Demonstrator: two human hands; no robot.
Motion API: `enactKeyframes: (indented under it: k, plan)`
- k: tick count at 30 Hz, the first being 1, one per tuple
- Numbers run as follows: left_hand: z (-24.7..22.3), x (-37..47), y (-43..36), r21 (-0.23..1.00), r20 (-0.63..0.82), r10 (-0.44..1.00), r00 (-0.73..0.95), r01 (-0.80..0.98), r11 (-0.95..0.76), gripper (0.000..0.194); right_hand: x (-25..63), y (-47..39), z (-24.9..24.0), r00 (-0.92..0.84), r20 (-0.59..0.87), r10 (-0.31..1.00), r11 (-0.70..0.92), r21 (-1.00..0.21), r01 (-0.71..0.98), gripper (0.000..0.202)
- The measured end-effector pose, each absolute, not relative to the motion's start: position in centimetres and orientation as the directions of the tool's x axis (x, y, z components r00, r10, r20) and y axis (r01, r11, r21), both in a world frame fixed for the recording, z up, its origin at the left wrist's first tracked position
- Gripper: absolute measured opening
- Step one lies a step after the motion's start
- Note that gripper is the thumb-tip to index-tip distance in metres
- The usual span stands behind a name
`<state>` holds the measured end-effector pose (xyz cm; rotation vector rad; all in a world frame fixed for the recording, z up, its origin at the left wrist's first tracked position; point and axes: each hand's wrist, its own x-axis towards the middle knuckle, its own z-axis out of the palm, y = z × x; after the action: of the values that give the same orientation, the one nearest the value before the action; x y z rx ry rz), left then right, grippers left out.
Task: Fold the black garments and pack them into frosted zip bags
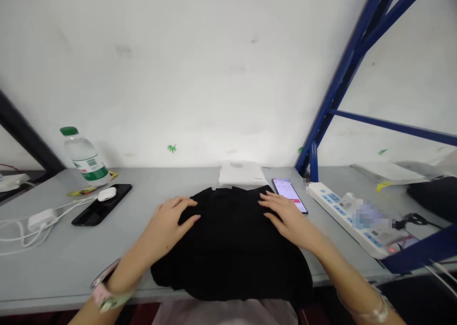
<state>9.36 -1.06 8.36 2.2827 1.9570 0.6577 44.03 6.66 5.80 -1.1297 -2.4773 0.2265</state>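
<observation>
A black cloth garment [235, 244] lies spread on the grey table in front of me, its near edge hanging over the table's front. My left hand [174, 220] rests at its upper left edge, fingers stretched out and a little apart on the fabric. At the upper right edge, my right hand [283, 215] lies with its fingers spread on the cloth. Neither hand grips the fabric visibly. Close beside my right hand is a phone [291, 196] with its screen lit.
On the left are a bottle [87, 158], a dark phone [96, 213] with a white earbud case [106, 194] on it, and white cables with a charger [42, 219]. A white object [243, 173] stands behind the cloth. A power strip [346, 220] and blue metal frame [332, 96] are right.
</observation>
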Motion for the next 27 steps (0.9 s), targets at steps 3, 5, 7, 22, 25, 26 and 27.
enactKeyframes:
  k: [3,5,7,22,25,26,27]
  plan:
    - [9.5,9.6,2.8,0.370,0.204,0.972,0.116,0.910,-0.186,0.041,41.9,10.1,6.4,-0.612,0.281,0.739,0.673,-0.325,0.664,0.045]
    - [9.6,10.0,5.0,0.430,0.146,0.969,0.198,0.870,-0.242,0.045,40.6,11.6,6.7,-0.647,0.199,0.736,0.673,-0.309,0.671,0.049]
    - [9.3,10.4,6.8,0.480,0.107,0.951,0.289,0.823,-0.304,0.047,39.7,12.4,7.0,-0.660,0.145,0.738,0.670,-0.281,0.687,0.045]
    - [9.2,12.5,5.1,0.547,0.283,0.868,0.408,0.675,-0.496,0.008,42.7,8.7,8.0,-0.588,0.293,0.754,0.654,-0.257,0.711,0.026]
    - [8.4,12.7,2.6,0.357,0.369,0.821,0.436,0.749,-0.558,0.017,43.9,6.1,7.2,-0.612,0.317,0.725,0.688,-0.287,0.667,0.029]
    - [8.1,12.7,1.7,0.313,0.368,0.812,0.453,0.762,-0.567,0.019,44.2,5.4,6.9,-0.624,0.316,0.714,0.700,-0.295,0.651,0.029]
    - [7.9,12.6,1.0,0.282,0.357,0.810,0.465,0.774,-0.568,0.021,44.5,4.7,6.7,-0.637,0.313,0.704,0.710,-0.305,0.635,0.028]
